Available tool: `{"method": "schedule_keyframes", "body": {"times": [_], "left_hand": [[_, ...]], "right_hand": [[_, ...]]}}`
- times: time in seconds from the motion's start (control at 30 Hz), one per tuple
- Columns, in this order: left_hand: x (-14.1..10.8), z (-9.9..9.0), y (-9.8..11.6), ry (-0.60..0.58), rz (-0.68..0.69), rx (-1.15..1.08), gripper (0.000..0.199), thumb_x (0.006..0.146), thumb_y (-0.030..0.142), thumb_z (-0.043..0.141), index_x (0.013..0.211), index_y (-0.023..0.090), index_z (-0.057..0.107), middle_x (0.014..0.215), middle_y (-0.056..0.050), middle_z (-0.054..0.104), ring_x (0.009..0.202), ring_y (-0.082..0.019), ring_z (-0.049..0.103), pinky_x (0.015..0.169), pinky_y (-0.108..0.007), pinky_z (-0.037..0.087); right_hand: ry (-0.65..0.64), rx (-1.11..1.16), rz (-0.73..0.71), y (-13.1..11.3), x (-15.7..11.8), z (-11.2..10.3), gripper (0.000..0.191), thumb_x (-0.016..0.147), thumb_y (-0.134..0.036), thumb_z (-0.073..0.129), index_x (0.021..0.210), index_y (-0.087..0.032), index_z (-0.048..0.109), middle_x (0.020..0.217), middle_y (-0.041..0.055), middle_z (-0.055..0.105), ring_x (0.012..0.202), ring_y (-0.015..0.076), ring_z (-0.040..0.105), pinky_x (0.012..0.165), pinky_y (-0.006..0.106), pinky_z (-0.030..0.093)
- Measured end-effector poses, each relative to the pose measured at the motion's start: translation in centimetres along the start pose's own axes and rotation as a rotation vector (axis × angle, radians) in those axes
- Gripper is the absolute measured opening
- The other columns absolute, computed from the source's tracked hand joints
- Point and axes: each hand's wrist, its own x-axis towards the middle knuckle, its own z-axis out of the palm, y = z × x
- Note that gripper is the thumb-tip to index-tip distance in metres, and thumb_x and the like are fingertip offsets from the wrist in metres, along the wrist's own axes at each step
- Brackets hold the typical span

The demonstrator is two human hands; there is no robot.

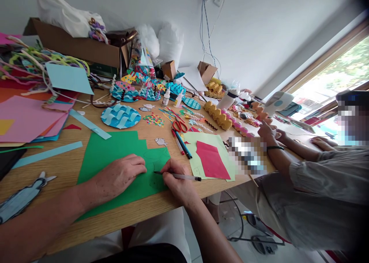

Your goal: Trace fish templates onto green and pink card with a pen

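Note:
A sheet of green paper [112,151] with a stepped upper right edge lies on the table before me. Resting on it is my left hand [122,174], palm down, fingers slightly bent and holding nothing. Between the fingers and thumb of my right hand [177,180] is a pen [186,176], its tip touching the paper's right part. Thin dark lines are drawn there, near a small cut-out paper fish [160,142]. Just right of the green sheet, a piece of red paper [211,159] lies on light green paper [227,155].
Markers [181,143] and orange-handled scissors [180,125] lie beyond my right hand. Wavy blue ovals [120,116], glue bottles [166,97] and egg-carton strips [217,116] stand farther back. Coloured sheets [34,117] are stacked at left. Another person's hand [268,132] works at right.

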Motion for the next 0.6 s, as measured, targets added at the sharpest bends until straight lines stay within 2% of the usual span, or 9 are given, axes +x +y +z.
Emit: {"method": "schedule_keyframes", "body": {"times": [0.2,0.6], "left_hand": [[-0.04,0.09,-0.02,-0.010,-0.006,-0.005,0.035,0.086,0.000,0.036,0.090,0.018,0.065,0.096,-0.004,0.064,0.089,-0.018,0.056,0.078,-0.027,0.047],[-0.17,0.23,-0.19,-0.038,-0.026,-0.025,0.037,0.086,-0.003,0.038,0.096,0.017,0.066,0.098,-0.004,0.063,0.091,-0.019,0.056,0.079,-0.029,0.046]], "right_hand": [[-0.004,0.036,0.009,0.39,0.08,0.41,0.009,0.070,-0.016,0.047,0.071,-0.020,0.055,0.051,-0.0059,0.045,0.047,0.0099,0.038,0.045,0.022,0.027],[-0.026,-0.066,-0.023,0.33,0.09,0.51,0.011,0.070,-0.016,0.047,0.073,-0.020,0.056,0.050,-0.0072,0.041,0.047,0.0097,0.037,0.047,0.021,0.028]]}}
